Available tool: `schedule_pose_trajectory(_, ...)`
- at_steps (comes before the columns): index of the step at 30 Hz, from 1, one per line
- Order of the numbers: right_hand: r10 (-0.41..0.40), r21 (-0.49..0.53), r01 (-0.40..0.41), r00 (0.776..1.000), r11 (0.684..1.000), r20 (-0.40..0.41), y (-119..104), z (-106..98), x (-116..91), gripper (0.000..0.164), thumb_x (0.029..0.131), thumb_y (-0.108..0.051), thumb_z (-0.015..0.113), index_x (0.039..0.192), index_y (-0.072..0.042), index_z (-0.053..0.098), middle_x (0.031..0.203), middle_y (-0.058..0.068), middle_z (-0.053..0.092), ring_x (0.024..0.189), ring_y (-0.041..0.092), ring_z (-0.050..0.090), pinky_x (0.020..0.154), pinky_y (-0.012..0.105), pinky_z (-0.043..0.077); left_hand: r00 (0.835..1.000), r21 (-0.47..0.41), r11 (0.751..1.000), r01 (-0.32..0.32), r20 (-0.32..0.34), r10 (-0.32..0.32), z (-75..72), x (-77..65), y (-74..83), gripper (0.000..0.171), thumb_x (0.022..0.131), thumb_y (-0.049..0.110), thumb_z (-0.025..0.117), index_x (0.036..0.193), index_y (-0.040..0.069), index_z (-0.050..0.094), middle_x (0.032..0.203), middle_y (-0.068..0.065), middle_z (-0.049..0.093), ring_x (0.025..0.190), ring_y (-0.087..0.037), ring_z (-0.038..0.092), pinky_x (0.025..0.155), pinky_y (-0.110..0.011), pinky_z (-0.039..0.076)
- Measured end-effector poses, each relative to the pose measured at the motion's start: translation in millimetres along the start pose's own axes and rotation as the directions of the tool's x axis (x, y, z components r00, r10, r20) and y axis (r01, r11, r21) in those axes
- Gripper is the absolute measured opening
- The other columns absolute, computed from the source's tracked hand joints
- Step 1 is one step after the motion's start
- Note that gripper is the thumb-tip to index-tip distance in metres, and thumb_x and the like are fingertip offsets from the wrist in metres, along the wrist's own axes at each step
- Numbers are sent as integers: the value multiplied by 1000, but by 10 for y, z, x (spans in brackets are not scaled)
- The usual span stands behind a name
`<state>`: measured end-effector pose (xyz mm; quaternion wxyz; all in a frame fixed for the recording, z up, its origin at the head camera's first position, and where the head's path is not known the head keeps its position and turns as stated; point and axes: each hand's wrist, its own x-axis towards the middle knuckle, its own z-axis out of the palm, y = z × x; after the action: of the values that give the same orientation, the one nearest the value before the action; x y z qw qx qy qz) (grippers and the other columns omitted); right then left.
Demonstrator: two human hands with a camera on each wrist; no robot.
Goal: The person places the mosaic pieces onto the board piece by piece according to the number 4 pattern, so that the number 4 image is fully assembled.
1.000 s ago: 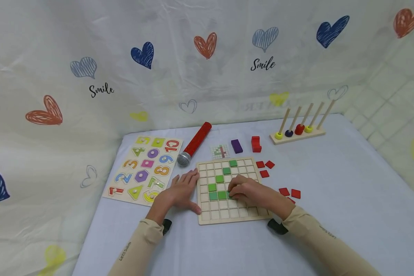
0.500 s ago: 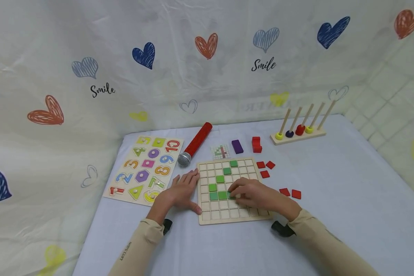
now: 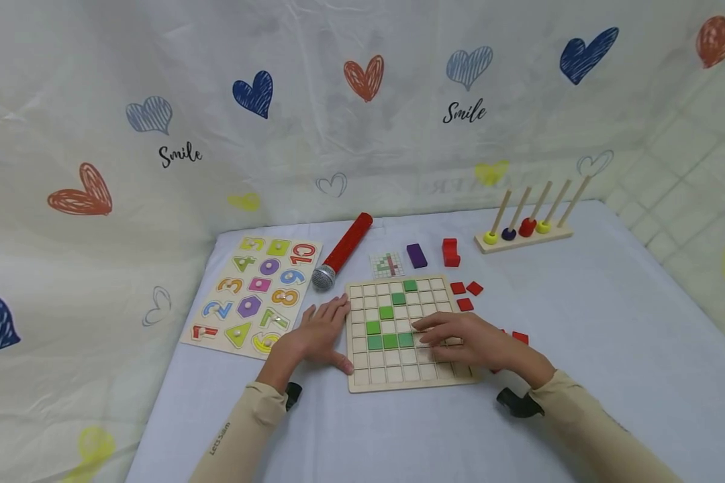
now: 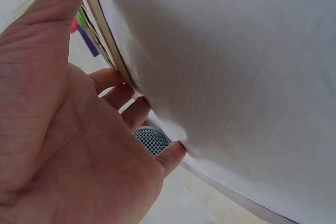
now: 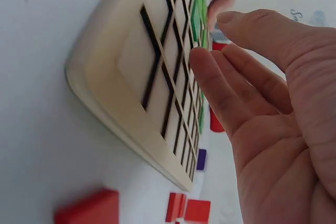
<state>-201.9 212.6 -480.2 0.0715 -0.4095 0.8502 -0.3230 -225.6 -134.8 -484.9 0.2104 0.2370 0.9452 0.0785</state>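
A wooden grid board (image 3: 393,376) lies in the middle of the table, with several green square tiles (image 3: 390,341) set in its cells as a diagonal and a short row. My left hand (image 3: 321,335) rests flat at the board's left edge, fingertips and thumb touching it, as the left wrist view also shows. Over the right half of the board hovers my right hand (image 3: 468,341), its fingers loosely extended and nothing between thumb and fingers in the right wrist view. Several red square tiles (image 3: 465,304) lie off the board's right side, some partly hidden by the right hand.
A small printed pattern card (image 3: 387,265), a purple block (image 3: 417,255) and a red block (image 3: 450,253) lie beyond the board. A red microphone (image 3: 344,248) and a number puzzle (image 3: 250,295) are left. A peg stacker (image 3: 524,238) stands back right.
My right hand has let go of a green tile, now lying at the right end of the short row, and has drawn back rightward with fingers opening. The left hand stays put.
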Motion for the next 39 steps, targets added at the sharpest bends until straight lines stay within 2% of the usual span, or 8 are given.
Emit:
schedule_pose_trajectory(3, -5, -47, 2, 999, 999, -50, 29, -92, -48, 26, 94, -4, 80, 119, -10, 82, 137, 14, 74, 124, 32, 70, 97, 30, 64, 1000, -1, 1000, 0, 3, 0, 2, 2, 1, 130, 77, 64, 89, 171, 10, 17, 182, -11, 14, 168, -32, 15, 136, -65, 12)
schedule_pose_trajectory(8, -9, -180, -19, 988, 984, -154, 132, -220, -117, 27, 86, 6, 84, 111, -5, 82, 127, 17, 75, 113, 33, 74, 87, 36, 67, 1000, -5, 1000, 2, 2, -2, -1, 0, 6, 131, 76, 64, 89, 171, 10, 17, 182, -11, 14, 168, -33, 15, 136, -65, 13)
schedule_pose_trajectory(11, 39, -230, -87, 978, 969, -205, 214, -243, -155, 29, 84, 8, 85, 110, -2, 81, 121, 16, 75, 105, 30, 73, 83, 38, 68, 1000, -1, 1000, 4, 5, -4, -5, -1, 11, 131, 77, 64, 89, 171, 10, 17, 182, -11, 14, 168, -33, 15, 136, -65, 12)
schedule_pose_trajectory(15, 174, -230, -229, 957, 946, -234, 335, -250, -199, 27, 86, 7, 83, 111, -4, 81, 122, 14, 74, 108, 29, 68, 86, 42, 67, 1000, 3, 1000, -2, 3, 2, -6, 5, 16, 130, 77, 63, 89, 171, 10, 18, 181, -11, 15, 168, -33, 16, 136, -65, 13)
schedule_pose_trajectory(18, 258, -215, -304, 941, 928, -217, 418, -272, -217, 27, 88, 6, 81, 112, -7, 82, 125, 13, 72, 114, 32, 66, 91, 46, 66, 1000, 1, 1000, -3, 2, 3, -7, 2, 17, 129, 77, 63, 89, 171, 9, 18, 181, -12, 15, 167, -33, 16, 136, -65, 13)
schedule_pose_trajectory(21, 286, -211, -322, 941, 923, -181, 483, -312, -214, 27, 89, 4, 81, 113, -8, 81, 125, 14, 71, 116, 32, 65, 93, 47, 65, 1000, 5, 1000, 3, 10, -3, -17, -7, 17, 129, 78, 63, 88, 171, 10, 17, 182, -11, 14, 168, -33, 15, 136, -64, 12)
schedule_pose_trajectory(31, 215, -178, -230, 971, 957, -103, 660, -448, -119, 22, 90, -2, 84, 107, -14, 81, 114, 4, 70, 96, 18, 64, 79, 28, 63, 1000, 4, 1000, 9, 8, -9, -50, -25, 36, 127, 78, 62, 89, 171, 11, 19, 182, -11, 14, 168, -32, 15, 136, -64, 12)
schedule_pose_trajectory(39, 245, -177, -255, 966, 951, -79, 769, -491, -97, 19, 91, -5, 83, 105, -18, 81, 110, 0, 70, 94, 12, 62, 79, 21, 60, 1000, 4, 1000, 6, 10, -6, -38, 1, 17, 127, 77, 63, 89, 171, 11, 19, 181, -11, 15, 168, -33, 15, 136, -65, 13)
